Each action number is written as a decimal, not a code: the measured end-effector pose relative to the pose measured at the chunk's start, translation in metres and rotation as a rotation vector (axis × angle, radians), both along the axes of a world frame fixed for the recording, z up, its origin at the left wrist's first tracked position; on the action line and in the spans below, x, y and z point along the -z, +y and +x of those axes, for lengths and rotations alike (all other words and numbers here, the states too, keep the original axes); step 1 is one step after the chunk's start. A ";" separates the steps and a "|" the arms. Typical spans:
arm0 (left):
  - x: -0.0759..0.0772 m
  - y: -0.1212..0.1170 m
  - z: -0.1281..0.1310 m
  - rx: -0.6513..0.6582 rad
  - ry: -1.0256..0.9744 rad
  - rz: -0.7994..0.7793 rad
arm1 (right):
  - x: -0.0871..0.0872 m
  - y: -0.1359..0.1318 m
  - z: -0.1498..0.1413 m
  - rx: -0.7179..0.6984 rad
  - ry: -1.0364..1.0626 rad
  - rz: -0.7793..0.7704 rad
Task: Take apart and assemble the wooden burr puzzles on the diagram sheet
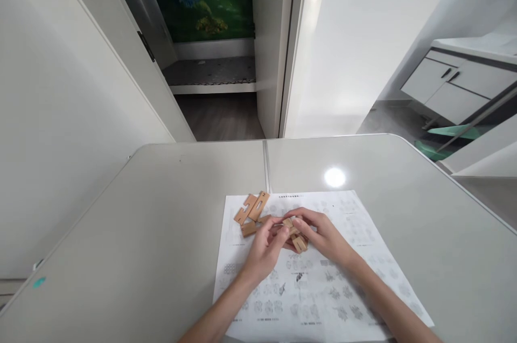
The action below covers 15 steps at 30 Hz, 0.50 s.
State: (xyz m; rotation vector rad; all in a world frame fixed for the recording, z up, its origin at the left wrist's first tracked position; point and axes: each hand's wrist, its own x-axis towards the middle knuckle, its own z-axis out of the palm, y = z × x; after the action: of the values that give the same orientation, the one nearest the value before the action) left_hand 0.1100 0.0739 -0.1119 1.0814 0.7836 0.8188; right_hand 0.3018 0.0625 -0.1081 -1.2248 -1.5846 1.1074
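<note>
Over the printed sheet [250,278], my left hand [264,249] and my right hand [323,232] come together around a few joined wooden puzzle pieces [299,243]. The thumbs and fingers of both hands press on these pieces, and part of the wood is hidden behind them. Just beyond my left hand lie several loose wooden puzzle pieces [258,205], flat, notched or slotted, one marked with a 2. Another loose piece [248,229] is partly covered by my left hand.
The sheet carries rows of small diagrams and lies on a pale folding table [161,235] with a seam [265,165] down its middle. Past the table are an open doorway [222,117] and, at right, a white cabinet [456,82] and green stools [452,133].
</note>
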 end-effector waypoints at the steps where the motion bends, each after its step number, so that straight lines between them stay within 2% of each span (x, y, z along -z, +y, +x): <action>1: 0.000 0.000 0.000 0.007 -0.007 -0.011 | -0.001 0.000 -0.001 -0.005 0.005 0.008; 8: -0.004 0.001 0.002 0.004 -0.053 -0.038 | 0.000 0.000 -0.002 -0.018 0.054 -0.023; 15: -0.006 -0.004 0.004 0.034 -0.050 0.047 | 0.001 0.000 -0.004 -0.083 0.352 -0.164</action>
State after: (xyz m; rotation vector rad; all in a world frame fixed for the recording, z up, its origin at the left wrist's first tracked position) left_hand 0.1135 0.0695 -0.1057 1.1093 0.7052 0.8364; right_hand 0.2977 0.0625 -0.1095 -1.0062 -1.3058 1.4420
